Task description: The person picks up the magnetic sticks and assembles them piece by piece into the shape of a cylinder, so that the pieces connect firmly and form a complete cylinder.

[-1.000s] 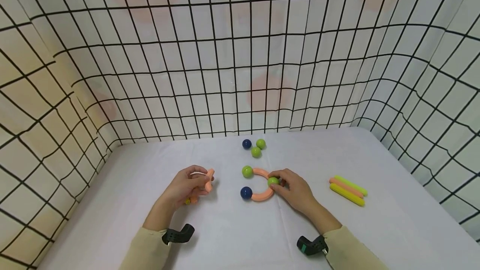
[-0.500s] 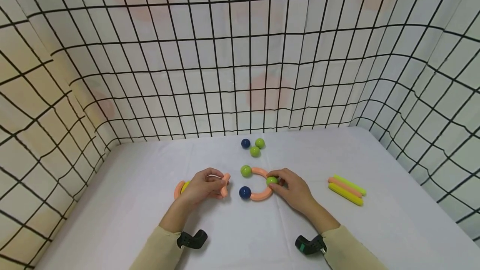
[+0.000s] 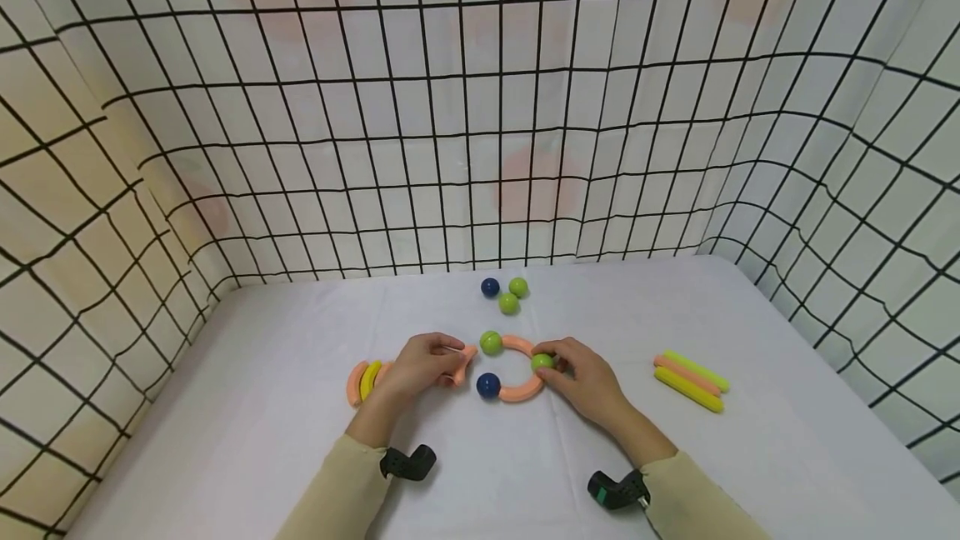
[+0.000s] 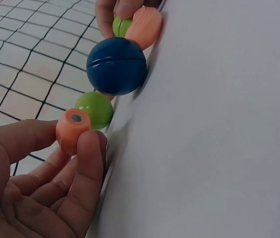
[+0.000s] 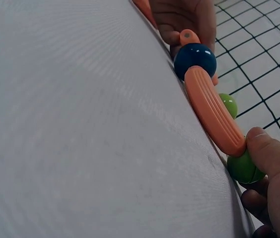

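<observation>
Left hand: the left hand (image 3: 423,367) pinches an orange arc (image 3: 467,365) between thumb and fingers, the gap no wider than the piece; a grey disc (image 4: 77,118) shows in the end facing the left wrist view.
Right hand: the right hand (image 3: 588,377) has thumb and fingers curled on a green ball (image 3: 542,363), with no slack between.
Half ring: the gripped ball joins an upper arc (image 3: 517,344) and a lower arc (image 3: 523,392), both orange; the upper ends at a lime ball (image 3: 491,343), the lower at a blue ball (image 3: 488,386).
Gap: the pinched arc is just left of those end balls, tilted; whether it touches the lime one, I cannot tell.
Loose balls: one navy (image 3: 490,287) and two green (image 3: 513,296), grouped behind the half ring.
Left pile: orange and yellow curved pieces (image 3: 368,380), side by side, partly hidden by the left hand.
Right pile: three straight sticks (image 3: 690,382), lime, orange and yellow, side by side.
Backdrop: a white surface (image 3: 540,457), with black-gridded cloth (image 3: 480,107) around it.
</observation>
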`<move>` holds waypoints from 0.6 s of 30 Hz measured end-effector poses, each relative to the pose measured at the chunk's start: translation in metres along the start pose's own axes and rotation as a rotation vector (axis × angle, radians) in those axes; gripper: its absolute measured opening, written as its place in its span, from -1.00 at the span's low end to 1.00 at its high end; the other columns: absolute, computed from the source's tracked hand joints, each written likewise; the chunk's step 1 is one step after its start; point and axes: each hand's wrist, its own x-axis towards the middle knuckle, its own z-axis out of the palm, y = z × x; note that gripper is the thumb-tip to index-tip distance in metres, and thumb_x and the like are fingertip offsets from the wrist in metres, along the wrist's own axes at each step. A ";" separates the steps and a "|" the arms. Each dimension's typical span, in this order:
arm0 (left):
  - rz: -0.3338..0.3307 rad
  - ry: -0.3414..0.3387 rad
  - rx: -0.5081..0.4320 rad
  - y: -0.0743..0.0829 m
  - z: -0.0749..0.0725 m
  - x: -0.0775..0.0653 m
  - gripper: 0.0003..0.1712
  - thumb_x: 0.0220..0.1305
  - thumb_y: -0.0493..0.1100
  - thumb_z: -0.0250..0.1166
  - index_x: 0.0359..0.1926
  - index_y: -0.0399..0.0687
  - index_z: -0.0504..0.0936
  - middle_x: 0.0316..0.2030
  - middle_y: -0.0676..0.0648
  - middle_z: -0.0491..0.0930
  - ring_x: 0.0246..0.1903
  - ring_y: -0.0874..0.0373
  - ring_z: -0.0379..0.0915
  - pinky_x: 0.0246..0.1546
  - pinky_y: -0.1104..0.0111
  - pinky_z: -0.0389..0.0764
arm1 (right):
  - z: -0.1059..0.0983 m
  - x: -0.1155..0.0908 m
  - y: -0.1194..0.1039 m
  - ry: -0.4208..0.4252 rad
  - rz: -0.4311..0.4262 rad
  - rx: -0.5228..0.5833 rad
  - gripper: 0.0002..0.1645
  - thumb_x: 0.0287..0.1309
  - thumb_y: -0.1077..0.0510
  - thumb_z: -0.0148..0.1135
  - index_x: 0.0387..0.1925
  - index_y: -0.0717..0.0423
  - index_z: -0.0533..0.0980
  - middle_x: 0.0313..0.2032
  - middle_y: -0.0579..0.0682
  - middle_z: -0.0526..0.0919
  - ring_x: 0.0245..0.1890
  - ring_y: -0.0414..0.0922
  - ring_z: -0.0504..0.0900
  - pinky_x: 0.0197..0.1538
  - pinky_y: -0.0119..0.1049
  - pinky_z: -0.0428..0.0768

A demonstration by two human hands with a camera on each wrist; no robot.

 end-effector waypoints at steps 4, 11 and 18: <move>-0.002 0.011 0.015 0.000 0.005 0.004 -0.66 0.30 -0.19 0.33 0.05 -0.25 0.63 -0.26 -0.12 0.67 -0.46 0.21 0.58 -0.36 0.38 0.68 | 0.000 0.001 0.000 -0.001 0.010 -0.014 -0.66 0.16 0.08 0.43 -0.01 -0.17 0.63 -0.24 -0.22 0.63 -0.29 -0.30 0.49 -0.22 -0.41 0.48; 0.048 0.019 -0.058 0.001 0.010 0.001 -0.67 0.33 -0.28 0.28 0.07 -0.36 0.58 -0.24 -0.19 0.63 -0.44 0.19 0.58 -0.34 0.31 0.73 | -0.004 0.002 -0.004 -0.025 0.013 0.016 -0.66 0.16 0.08 0.43 0.00 -0.15 0.64 -0.25 -0.21 0.62 -0.30 -0.29 0.49 -0.23 -0.39 0.47; 0.058 0.023 -0.047 0.002 0.012 -0.002 -0.66 0.33 -0.26 0.29 0.08 -0.35 0.58 -0.23 -0.19 0.61 -0.41 0.18 0.58 -0.31 0.28 0.74 | -0.003 0.001 -0.002 -0.035 0.026 -0.013 -0.64 0.16 0.07 0.43 0.01 -0.17 0.63 -0.27 -0.22 0.61 -0.31 -0.29 0.47 -0.24 -0.40 0.45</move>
